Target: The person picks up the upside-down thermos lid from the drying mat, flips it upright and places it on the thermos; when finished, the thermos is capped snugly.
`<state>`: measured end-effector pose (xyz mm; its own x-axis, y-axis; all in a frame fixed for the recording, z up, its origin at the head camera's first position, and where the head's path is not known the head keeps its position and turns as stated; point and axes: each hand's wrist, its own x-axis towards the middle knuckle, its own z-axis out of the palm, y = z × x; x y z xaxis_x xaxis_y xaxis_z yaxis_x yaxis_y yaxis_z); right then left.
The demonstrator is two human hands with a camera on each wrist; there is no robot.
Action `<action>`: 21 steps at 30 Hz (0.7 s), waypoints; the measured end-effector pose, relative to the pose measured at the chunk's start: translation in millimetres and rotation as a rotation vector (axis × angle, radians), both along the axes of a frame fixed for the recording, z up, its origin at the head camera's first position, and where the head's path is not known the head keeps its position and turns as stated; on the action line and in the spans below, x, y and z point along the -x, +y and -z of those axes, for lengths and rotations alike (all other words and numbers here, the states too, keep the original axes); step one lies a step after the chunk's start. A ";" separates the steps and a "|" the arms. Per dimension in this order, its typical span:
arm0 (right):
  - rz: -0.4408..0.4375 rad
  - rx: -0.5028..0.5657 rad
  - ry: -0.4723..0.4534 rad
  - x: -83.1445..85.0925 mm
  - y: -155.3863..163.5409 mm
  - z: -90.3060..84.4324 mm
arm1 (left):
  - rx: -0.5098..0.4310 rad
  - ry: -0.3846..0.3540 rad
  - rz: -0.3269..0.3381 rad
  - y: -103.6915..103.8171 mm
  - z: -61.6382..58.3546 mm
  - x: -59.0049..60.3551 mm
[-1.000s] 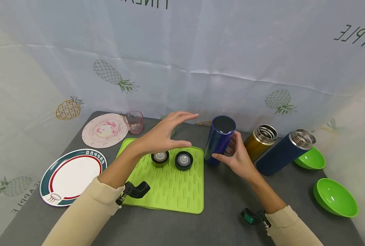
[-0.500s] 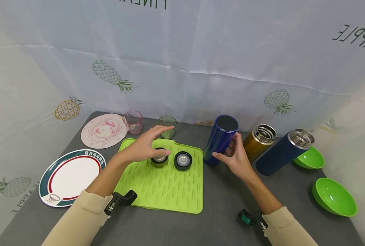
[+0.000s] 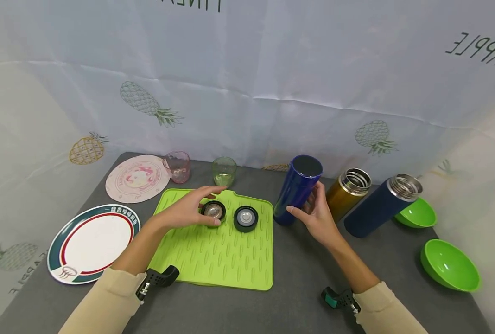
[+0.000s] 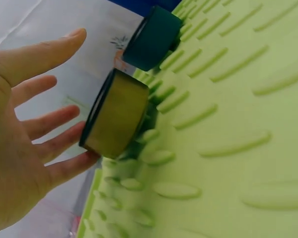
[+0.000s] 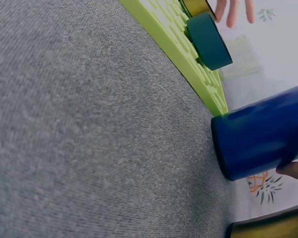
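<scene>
On the lime-green ribbed mat (image 3: 218, 260) lie two bottle lids with their inner sides up. My left hand (image 3: 180, 213) reaches around the gold lid (image 4: 120, 116), its thumb and fingers spread on either side. In the left wrist view the thumb is apart from the lid and the fingers extend behind it; whether a fingertip touches it I cannot tell. The teal lid (image 4: 151, 39) sits beside it. Just right of the mat, a blue thermos bottle (image 3: 295, 192) with a dark top stands on the table, and my right hand (image 3: 319, 218) grips its side.
Right of my right hand stand an open gold thermos (image 3: 343, 199) and an open navy thermos (image 3: 374, 211). Beyond them are two green bowls (image 3: 449, 266). A white plate (image 3: 97, 241), a pink round mat (image 3: 136, 178), a pink glass (image 3: 177, 167) and a green glass (image 3: 224, 171) lie left and behind.
My left hand has moved left, down and toward me, from over the mat's back edge to around the gold lid. My right hand still holds the blue thermos bottle.
</scene>
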<state>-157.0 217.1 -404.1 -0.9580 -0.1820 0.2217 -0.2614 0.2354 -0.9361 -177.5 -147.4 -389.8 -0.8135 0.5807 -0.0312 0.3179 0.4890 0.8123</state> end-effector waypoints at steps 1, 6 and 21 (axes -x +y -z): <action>0.001 0.001 -0.002 -0.4 0.2 0.5 | 0.002 0.003 0.002 -0.8 1.8 0.0; 0.002 0.011 0.004 -1.5 1.2 2.0 | 0.005 0.020 0.007 -2.5 8.6 0.0; 0.012 0.001 0.019 -3.0 0.8 1.8 | 0.025 -0.035 -0.045 -7.1 18.2 -3.0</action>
<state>-154.0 217.9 -405.9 -0.9556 -0.1707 0.2401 -0.2764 0.2376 -0.9312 -174.5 -154.5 -408.0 -0.8368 0.5425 -0.0738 0.2672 0.5222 0.8099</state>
